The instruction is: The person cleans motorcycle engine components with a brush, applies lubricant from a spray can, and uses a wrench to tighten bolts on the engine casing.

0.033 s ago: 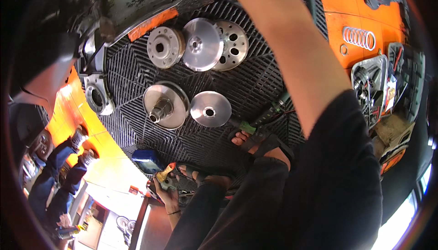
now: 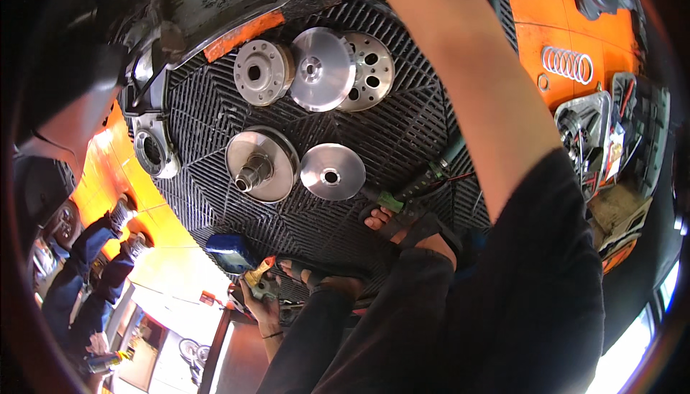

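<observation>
My left hand (image 2: 264, 308), low in the view beside my left leg, has its fingers closed round a small yellowish brush (image 2: 256, 274) with a reddish tip. A grey metal part (image 2: 268, 290) shows against the same fingers; its kind is unclear. Just above sits a dark blue open container (image 2: 231, 253). My right forearm (image 2: 474, 71) stretches up past the top edge, so the right hand is out of sight. On the black ribbed mat lie a pulley half with a shaft (image 2: 262, 165), a smooth disc (image 2: 333, 171), a drum-like hub (image 2: 260, 73), a shiny disc (image 2: 323, 71) and a holed plate (image 2: 370, 71).
A green and black power tool (image 2: 410, 189) lies by my right foot. To the right are a coil spring (image 2: 568, 64), a metal ring (image 2: 543, 81) and a tray of tools (image 2: 600, 107). A metal bracket (image 2: 154, 148) is at left. Another person's legs (image 2: 90, 265) are beyond.
My right forearm has shifted slightly to the right. The left hand and the parts on the mat look nearly the same.
</observation>
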{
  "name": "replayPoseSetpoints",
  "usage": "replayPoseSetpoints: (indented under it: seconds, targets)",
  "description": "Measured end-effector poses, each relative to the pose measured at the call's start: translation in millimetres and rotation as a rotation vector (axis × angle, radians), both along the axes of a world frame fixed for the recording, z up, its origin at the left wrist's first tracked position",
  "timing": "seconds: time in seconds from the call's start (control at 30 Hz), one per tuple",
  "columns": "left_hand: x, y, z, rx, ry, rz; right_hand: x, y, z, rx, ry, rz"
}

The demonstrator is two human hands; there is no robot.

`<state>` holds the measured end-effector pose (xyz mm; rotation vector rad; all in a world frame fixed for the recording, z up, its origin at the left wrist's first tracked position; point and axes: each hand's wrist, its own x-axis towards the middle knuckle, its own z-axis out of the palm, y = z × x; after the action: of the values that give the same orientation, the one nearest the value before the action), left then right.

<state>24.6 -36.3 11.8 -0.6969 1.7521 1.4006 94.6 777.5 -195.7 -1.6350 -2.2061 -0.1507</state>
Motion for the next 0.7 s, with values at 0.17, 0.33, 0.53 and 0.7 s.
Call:
replayPoseSetpoints:
  seconds: [0.17, 0.33, 0.53, 0.7]
  targets:
    - [-0.1, 7.1, -5.4, 0.090, -0.005, -0.005, 85.5, -28.0, 43.8, -0.467, -0.242, 0.172]
    - [1.8, 15.5, -7.8, 0.076, 0.010, 0.003, 176.7, -141.3, 62.7, -0.380, 0.377, 0.349]
    - [1.6, 17.2, -9.4, 0.222, -0.038, -0.024, 242.5, -263.4, 134.7, -0.714, 0.854, 0.375]
    - [9.0, 15.2, -3.2, 0.385, -0.110, -0.166, 238.3, -354.2, 192.2, -1.160, 1.177, 0.378]
